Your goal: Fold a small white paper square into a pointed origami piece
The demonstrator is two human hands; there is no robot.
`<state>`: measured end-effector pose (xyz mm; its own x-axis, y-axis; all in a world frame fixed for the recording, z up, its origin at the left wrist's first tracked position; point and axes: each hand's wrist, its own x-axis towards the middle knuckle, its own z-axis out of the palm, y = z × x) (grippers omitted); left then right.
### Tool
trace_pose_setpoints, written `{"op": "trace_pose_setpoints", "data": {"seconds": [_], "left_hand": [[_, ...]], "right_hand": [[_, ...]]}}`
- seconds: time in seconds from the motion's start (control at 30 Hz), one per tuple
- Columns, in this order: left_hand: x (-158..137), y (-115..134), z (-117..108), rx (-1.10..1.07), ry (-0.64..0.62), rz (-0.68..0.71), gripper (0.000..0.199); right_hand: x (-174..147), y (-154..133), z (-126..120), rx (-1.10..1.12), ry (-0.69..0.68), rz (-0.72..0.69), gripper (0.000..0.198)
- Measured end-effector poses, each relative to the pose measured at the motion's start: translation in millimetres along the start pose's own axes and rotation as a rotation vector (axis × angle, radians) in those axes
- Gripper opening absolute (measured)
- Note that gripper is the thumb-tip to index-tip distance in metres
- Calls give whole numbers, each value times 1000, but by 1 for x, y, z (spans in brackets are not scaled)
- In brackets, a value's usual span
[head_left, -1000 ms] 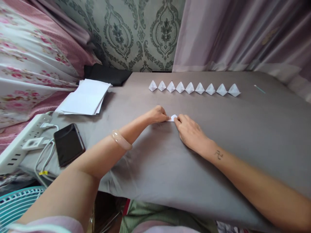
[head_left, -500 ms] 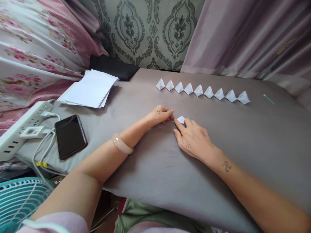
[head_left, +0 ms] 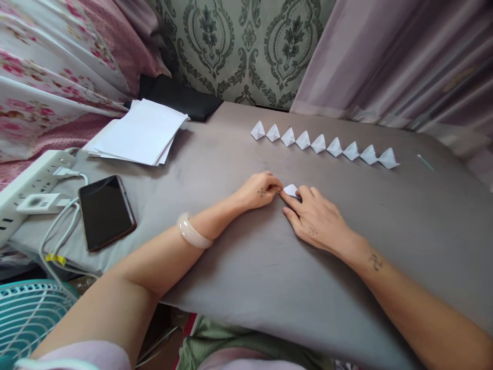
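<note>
Folded paper piece: a small white paper piece (head_left: 290, 190) lies flat on the grey surface (head_left: 239, 257), pressed between the two hands; only a corner of it shows.
Left grip: the left hand (head_left: 263, 190) is curled, its fingertips pressed together at the piece's near-left edge, pinching or pinning it; which of the two I cannot tell.
Right grip: the right hand (head_left: 314, 221) lies palm down, fingers spread a little, the forefinger tip resting on the piece from the other side and holding it flat.
Handling: judged from its look, the piece is very light, thin and creasable; stiff only along its folds, easy to crush or to slide on the cloth. A fingertip hold at a folded edge or corner seems the safest place, with the other hand steadying it.
Beyond the grip: a row of finished paper pyramids (head_left: 322, 145) stands farther off, well apart from the hands, running away to the right.
Left of the grip: a stack of white sheets (head_left: 138, 132) far off, and nearer the body a dark phone (head_left: 105, 210), a white power strip (head_left: 26, 192) with cables, and a teal fan guard (head_left: 26, 313) below the edge.
Surface: grey cloth, soft and slightly sagging, so creasing needs firm pressure.
Room: patterned wallpaper (head_left: 246, 46) behind, a mauve curtain (head_left: 404, 56) to the right, floral fabric (head_left: 50, 67) to the left; a thin stick (head_left: 425, 162) lies far right.
</note>
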<state>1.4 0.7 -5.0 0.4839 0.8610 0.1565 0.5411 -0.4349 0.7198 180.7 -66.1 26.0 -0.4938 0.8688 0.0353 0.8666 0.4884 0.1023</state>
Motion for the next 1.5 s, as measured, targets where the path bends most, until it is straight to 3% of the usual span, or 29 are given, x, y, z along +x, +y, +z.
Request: {"op": "trace_pose_setpoints", "data": {"seconds": [0.2, 0.4, 0.6, 0.87, 1.13, 1.23, 1.37, 1.5], "left_hand": [[-8, 6, 2, 308, -31, 171, 32], [-17, 19, 1, 621, -94, 248, 38], [-20, 24, 7, 729, -120, 294, 39], [-14, 27, 11, 692, -153, 318, 31], [-18, 24, 11, 687, -109, 343, 39], [-15, 27, 12, 661, -120, 317, 38], [-7, 26, 13, 502, -95, 234, 34], [1, 17, 13, 199, 3, 139, 29]], "right_hand": [[-15, 12, 0, 197, -24, 22, 44], [-16, 13, 7, 176, 34, 1, 42], [-11, 13, 10, 122, 99, -19, 35], [-6, 7, 11, 31, 159, -58, 30], [-15, 17, 22, 311, 206, 33, 35], [-14, 15, 19, 285, 185, 45, 35], [-10, 16, 19, 271, 179, 46, 36], [-9, 32, 29, 534, 244, 154, 35]]}}
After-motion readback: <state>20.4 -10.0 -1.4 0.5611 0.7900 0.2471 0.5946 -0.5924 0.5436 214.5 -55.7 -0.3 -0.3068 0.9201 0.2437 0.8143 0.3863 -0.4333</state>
